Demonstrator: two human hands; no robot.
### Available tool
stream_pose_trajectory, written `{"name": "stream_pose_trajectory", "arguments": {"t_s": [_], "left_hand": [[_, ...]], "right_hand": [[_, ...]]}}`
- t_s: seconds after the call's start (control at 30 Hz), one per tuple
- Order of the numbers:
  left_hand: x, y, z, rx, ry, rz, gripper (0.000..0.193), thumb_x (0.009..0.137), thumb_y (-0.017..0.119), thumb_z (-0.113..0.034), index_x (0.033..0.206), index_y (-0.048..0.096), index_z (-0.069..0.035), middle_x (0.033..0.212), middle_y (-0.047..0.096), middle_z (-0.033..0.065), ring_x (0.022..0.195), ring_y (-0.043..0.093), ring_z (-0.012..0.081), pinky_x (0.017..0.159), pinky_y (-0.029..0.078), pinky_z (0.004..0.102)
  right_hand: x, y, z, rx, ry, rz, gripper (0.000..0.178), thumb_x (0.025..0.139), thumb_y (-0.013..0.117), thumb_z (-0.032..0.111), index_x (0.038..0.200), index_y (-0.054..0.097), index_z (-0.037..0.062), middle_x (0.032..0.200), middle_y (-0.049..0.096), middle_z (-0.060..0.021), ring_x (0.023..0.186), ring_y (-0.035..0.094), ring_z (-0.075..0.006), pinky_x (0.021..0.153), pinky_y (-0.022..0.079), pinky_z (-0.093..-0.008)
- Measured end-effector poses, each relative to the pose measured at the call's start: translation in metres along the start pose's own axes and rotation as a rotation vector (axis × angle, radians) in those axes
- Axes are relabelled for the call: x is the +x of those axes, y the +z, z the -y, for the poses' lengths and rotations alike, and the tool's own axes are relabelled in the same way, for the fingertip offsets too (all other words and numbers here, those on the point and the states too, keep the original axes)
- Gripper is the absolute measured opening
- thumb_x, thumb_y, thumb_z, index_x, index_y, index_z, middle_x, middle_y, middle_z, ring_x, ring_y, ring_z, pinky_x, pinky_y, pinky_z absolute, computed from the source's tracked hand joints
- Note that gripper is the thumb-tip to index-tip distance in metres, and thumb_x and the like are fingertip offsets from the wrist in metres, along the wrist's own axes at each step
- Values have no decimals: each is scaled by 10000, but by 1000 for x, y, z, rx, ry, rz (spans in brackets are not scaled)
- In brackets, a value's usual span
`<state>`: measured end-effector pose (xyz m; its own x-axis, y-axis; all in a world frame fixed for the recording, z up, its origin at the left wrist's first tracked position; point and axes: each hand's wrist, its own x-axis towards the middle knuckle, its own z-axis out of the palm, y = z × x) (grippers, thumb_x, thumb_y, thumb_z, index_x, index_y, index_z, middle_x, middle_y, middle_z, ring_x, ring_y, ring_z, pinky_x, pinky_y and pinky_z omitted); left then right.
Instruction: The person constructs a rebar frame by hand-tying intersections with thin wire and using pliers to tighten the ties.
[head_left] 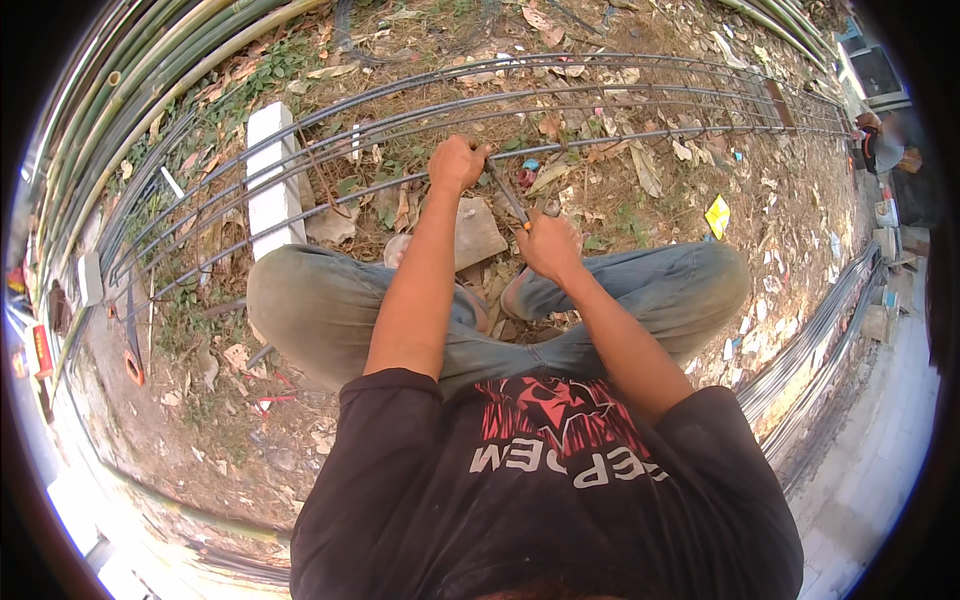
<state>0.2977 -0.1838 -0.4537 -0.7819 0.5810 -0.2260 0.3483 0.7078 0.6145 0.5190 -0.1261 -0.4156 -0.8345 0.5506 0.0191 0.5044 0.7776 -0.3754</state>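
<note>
We think the rebar cage [520, 110], stretching left to right beyond our knees [300, 300], is heavy and stiff, best held by its near rod [520, 153], where our left hand [459, 163] curls, though we cannot tell its grip, while our right hand [551, 244] grips the pincers [509, 197].

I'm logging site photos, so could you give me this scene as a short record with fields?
Left hand: closed at the near metal rod; its exact grip is hard to see
Right hand: holds a slim hand tool, its far end near the left hand
Rods: several long ones, running across in front of the person
White block: on the ground, rods crossing over it
Bamboo poles: bunched at upper left
Ground: dry leaves, litter, a yellow wrapper beyond the right knee
</note>
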Motion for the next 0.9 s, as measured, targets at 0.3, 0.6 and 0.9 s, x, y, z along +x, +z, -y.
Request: {"name": "stream_pose_trajectory", "arguments": {"t_s": [0.3, 0.6, 0.9], "left_hand": [[0, -1, -5, -27, 12, 32, 341, 907, 625, -421, 1021, 775, -137, 971, 733, 176, 956, 682, 374, 828, 524, 486], [2, -7, -6, -11, 6, 118, 381, 933, 600, -442, 1026, 778, -118, 870, 732, 152, 832, 691, 337, 784, 514, 452], [12, -4, 1, -58, -7, 190, 361, 942, 616, -434, 991, 789, -120, 807, 729, 113, 740, 680, 260, 732, 509, 403]], "right_hand": [[15, -21, 1, 690, 445, 598, 457, 882, 744, 322, 1131, 619, -40, 760, 696, -92, 611, 670, -204, 558, 520, -353], [4, -25, 5, -173, -113, -233, 403, 772, 718, 264, 1043, 573, 3, 814, 685, -202, 795, 689, -390, 696, 525, -510], [54, -43, -31, -152, -95, 487, 298, 913, 552, 157, 1131, 584, -44, 879, 696, -244, 864, 712, -369, 686, 564, -470]]}}
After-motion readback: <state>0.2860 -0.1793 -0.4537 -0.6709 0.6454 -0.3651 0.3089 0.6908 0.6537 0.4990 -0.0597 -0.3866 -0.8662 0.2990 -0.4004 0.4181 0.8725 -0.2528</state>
